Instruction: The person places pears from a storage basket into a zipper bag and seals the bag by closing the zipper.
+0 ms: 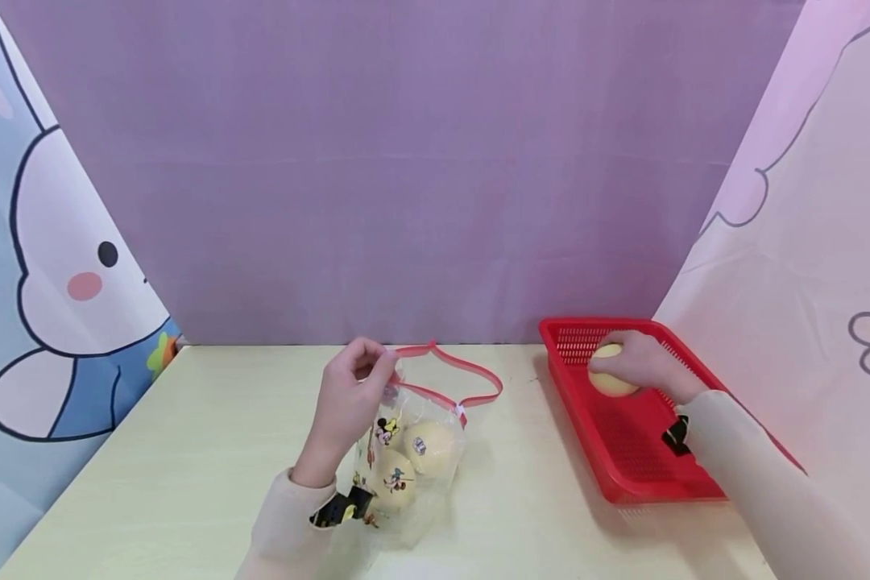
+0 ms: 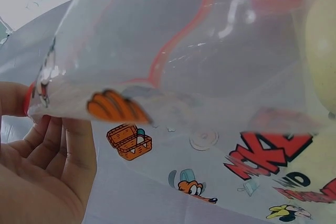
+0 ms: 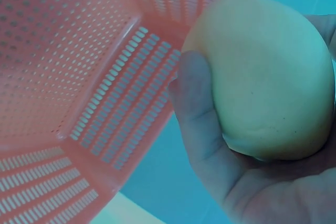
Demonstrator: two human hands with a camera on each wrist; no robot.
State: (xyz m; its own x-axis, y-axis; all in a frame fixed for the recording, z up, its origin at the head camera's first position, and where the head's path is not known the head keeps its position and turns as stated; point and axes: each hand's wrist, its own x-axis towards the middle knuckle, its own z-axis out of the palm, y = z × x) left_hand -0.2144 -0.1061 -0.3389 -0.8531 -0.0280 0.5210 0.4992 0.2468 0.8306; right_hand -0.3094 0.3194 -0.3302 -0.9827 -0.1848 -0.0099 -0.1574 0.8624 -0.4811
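Observation:
My left hand [image 1: 346, 399] pinches the red-edged rim of a clear plastic zip bag [image 1: 435, 499] printed with cartoon figures. The bag's mouth gapes, and two round pale-yellow fruits [image 1: 430, 448] show through its side. In the left wrist view, thumb and fingers [image 2: 47, 145] meet at the bag's edge. On the right, my right hand [image 1: 641, 360] grips another smooth, round, pale-yellow fruit [image 1: 609, 379] over the red basket [image 1: 594, 455]. The right wrist view has this fruit [image 3: 262, 77] resting in the curled fingers, beside the basket's perforated wall [image 3: 126, 93].
The basket stands at the right of the pale wooden table [image 1: 188, 459], its long side near the printed side panel [image 1: 805, 298]. A purple cloth backdrop [image 1: 406, 177] rises behind the table. Another panel with a cartoon animal [image 1: 72, 282] closes off the left.

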